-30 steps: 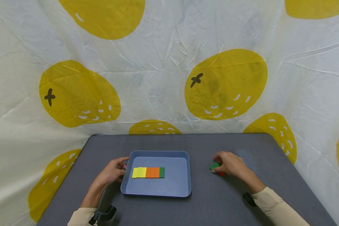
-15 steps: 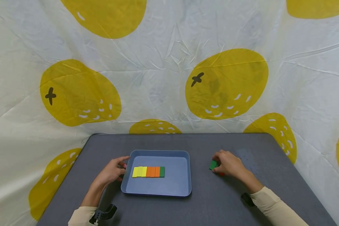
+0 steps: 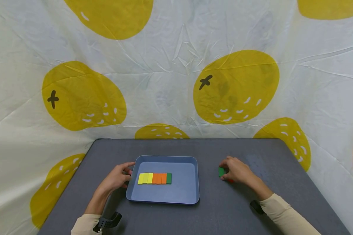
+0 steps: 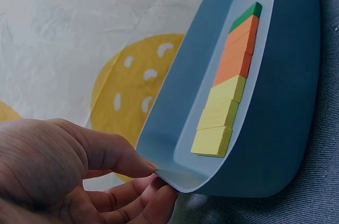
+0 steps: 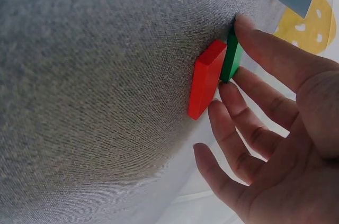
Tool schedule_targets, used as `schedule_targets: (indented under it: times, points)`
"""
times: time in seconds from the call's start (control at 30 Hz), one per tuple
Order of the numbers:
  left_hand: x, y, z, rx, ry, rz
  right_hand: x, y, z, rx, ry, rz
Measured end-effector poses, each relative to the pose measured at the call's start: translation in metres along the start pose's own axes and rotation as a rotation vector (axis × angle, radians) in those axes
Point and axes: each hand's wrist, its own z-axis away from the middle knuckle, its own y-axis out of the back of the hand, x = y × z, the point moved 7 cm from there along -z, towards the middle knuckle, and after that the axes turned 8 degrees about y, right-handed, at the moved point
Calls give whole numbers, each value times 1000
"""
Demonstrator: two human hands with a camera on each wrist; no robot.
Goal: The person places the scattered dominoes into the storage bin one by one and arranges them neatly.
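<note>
A blue-grey tray (image 3: 183, 192) stands on the table left of centre. At its left end my left hand (image 3: 116, 178) pinches the rim, thumb above and fingers beneath the edge in the left wrist view. Inside the tray runs a row of thin blocks: yellow blocks (image 4: 218, 115), orange blocks (image 4: 235, 52) and one green block (image 4: 245, 17) at the right end. To the right of the tray, my right hand (image 3: 238, 169) pinches another green block (image 5: 231, 57) between thumb and fingers, low at the table. A red block (image 5: 206, 81) lies right beside it, mostly hidden by the hand from above.
The dark grey table (image 3: 211, 215) ends at a white curtain (image 3: 164, 98) with yellow fruit prints behind it. A gap of table separates the tray's right wall from the right hand. Each wrist wears a black band (image 3: 109, 222).
Between my right fingers the green block has turned from slanted to nearly straight, and that hand has shifted slightly left. The left hand keeps its place at the tray.
</note>
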Motion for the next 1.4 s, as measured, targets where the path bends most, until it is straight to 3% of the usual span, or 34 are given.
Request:
schedule_targets:
  times: [0.77,1.4]
  points:
    - [0,-1,1,-2,-1,14,0,2,-8,27,36,48]
    - [-1,-1,1,2,-13,16,-23,11,-19,52,113,47]
